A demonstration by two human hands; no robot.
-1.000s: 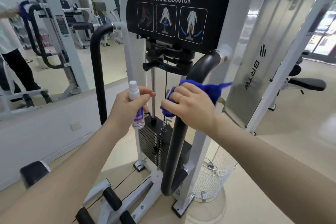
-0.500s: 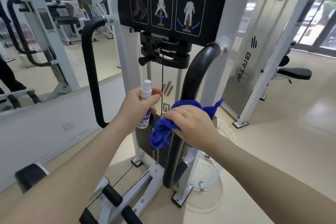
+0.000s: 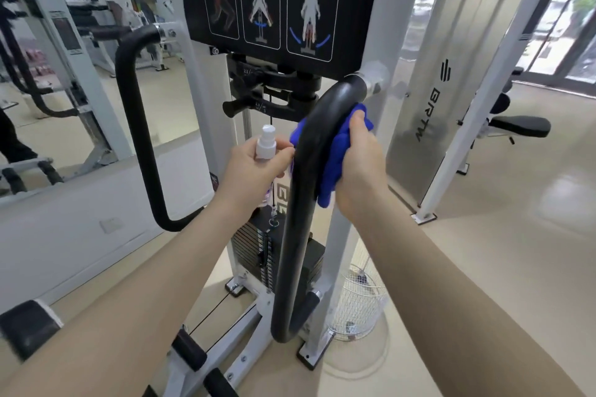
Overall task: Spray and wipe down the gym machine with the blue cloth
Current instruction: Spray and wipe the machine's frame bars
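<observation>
Two hands up at the gym machine [image 3: 206,126]. Left hand [image 3: 254,167] has its fingers wrapped round a small spray bottle [image 3: 266,145], nozzle up, just left of the black handle bar [image 3: 303,203]. Right hand [image 3: 359,167] grips the blue cloth [image 3: 337,155], bunched against the bar's right side near the top bend.

Cloth [image 3: 335,151] on handle bar [image 3: 300,203]; bottle [image 3: 266,147] left.
</observation>
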